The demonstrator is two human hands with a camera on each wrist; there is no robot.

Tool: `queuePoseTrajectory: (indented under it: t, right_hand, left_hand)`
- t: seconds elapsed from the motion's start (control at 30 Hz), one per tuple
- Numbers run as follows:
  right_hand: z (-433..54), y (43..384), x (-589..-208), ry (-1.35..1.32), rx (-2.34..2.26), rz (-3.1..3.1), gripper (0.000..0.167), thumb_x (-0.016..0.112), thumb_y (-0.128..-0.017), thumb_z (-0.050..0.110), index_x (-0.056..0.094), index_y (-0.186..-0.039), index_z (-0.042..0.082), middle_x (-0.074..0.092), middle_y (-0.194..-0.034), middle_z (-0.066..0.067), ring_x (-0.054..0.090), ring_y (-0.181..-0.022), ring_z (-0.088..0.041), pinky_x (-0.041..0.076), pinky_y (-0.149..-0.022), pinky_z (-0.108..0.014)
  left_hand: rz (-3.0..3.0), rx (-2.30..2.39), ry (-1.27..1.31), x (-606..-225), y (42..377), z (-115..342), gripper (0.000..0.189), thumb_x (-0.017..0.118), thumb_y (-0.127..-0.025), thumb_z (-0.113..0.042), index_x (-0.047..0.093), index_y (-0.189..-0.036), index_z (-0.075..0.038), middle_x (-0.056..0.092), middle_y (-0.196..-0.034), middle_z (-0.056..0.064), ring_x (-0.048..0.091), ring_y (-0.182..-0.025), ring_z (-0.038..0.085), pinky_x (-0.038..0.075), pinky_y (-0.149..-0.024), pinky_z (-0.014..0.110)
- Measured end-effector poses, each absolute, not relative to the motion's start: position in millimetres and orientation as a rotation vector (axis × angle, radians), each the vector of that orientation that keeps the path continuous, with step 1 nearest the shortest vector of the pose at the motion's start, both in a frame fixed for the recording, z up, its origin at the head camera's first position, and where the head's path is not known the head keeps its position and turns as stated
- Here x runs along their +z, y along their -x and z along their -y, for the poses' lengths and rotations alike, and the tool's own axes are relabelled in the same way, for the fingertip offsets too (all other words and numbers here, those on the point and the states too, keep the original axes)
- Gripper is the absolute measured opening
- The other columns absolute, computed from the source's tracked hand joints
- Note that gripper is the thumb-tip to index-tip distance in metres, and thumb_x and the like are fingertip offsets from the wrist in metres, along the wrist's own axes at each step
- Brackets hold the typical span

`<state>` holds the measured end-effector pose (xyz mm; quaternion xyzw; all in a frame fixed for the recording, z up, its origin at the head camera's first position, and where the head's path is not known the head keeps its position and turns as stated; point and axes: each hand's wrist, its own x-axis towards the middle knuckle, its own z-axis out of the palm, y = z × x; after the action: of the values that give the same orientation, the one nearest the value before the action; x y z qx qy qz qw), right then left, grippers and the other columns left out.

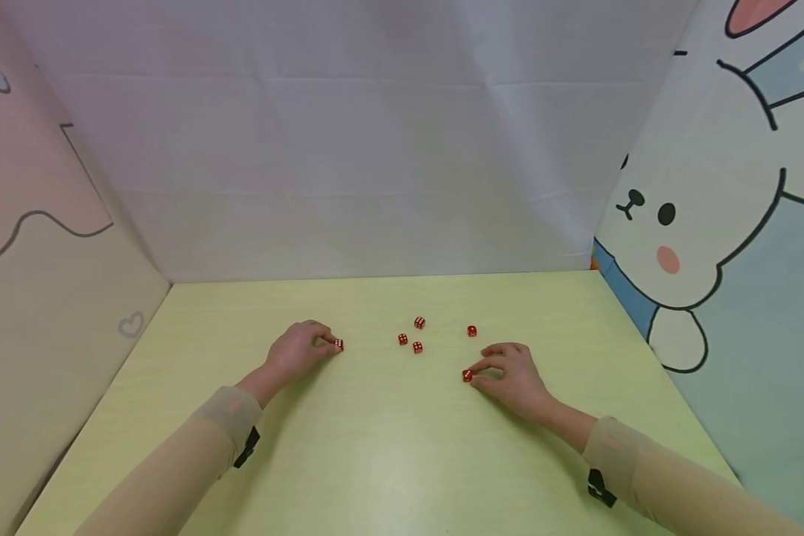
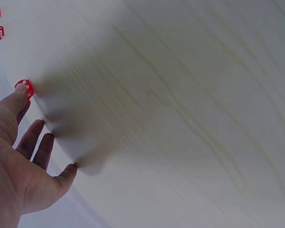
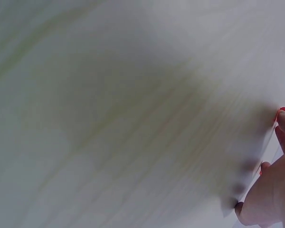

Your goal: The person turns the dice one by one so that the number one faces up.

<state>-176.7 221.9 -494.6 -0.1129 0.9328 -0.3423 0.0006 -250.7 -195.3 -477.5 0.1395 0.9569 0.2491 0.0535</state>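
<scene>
Between thumb and forefinger my left hand (image 1: 299,348) pinches a red die (image 1: 339,345) with white pips, low over the table on the left. In the left wrist view that die (image 2: 24,88) shows past the thumb tip, and the other fingers are spread. Farther right, my right hand (image 1: 511,376) pinches another red die (image 1: 467,376) at its fingertips, close to the tabletop. The right wrist view catches only part of this die (image 3: 284,111), mostly covered by the thumb. Just beyond the right hand lies a loose red die (image 1: 472,331).
Several more red dice lie grouped between the hands, among them a back die (image 1: 419,322), a left die (image 1: 403,339) and a front die (image 1: 418,348). The pale yellow table (image 1: 375,447) meets a white cloth wall (image 1: 375,186) behind and printed panels at both sides.
</scene>
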Motion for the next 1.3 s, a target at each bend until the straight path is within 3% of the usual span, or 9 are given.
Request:
queuePoseTrajectory:
  t: [0.57, 0.83, 1.3]
  right_hand:
    - [-223.7, 175.9, -484.7, 0.380, -1.023, -2.961, 0.022, 0.084, -0.087, 0.025, 0.081, -0.107, 0.019, 0.061, -0.129, -0.008, 0.036, -0.133, -0.038, 0.039, -0.106, -0.057]
    - [-224.7, 178.6, -478.0, 0.499, -0.962, -3.042, 0.019, 0.086, -0.085, 0.022, 0.081, -0.102, 0.015, 0.064, -0.125, -0.013, 0.040, -0.129, -0.042, 0.038, -0.106, -0.060]
    - [-218.0, 185.3, -475.2, 0.661, -0.686, -3.141, 0.017, 0.086, -0.082, 0.026, 0.083, -0.097, 0.020, 0.067, -0.119, -0.008, 0.047, -0.124, -0.041, 0.041, -0.102, -0.061]
  left_hand:
    - [-2.883, 0.791, -0.386, -470.6, 247.0, 193.2, 0.013, 0.076, -0.095, -0.031, 0.078, -0.099, -0.019, 0.064, -0.134, 0.014, 0.055, -0.128, 0.039, 0.047, -0.104, 0.056]
    - [-2.868, 0.811, -0.394, -469.0, 246.7, 193.3, 0.012, 0.076, -0.095, -0.028, 0.078, -0.099, -0.018, 0.064, -0.134, 0.015, 0.055, -0.128, 0.039, 0.045, -0.106, 0.056]
    - [-2.855, 0.818, -0.400, -476.5, 252.9, 195.1, 0.016, 0.077, -0.094, -0.031, 0.079, -0.102, -0.017, 0.065, -0.133, 0.014, 0.055, -0.129, 0.039, 0.044, -0.108, 0.055]
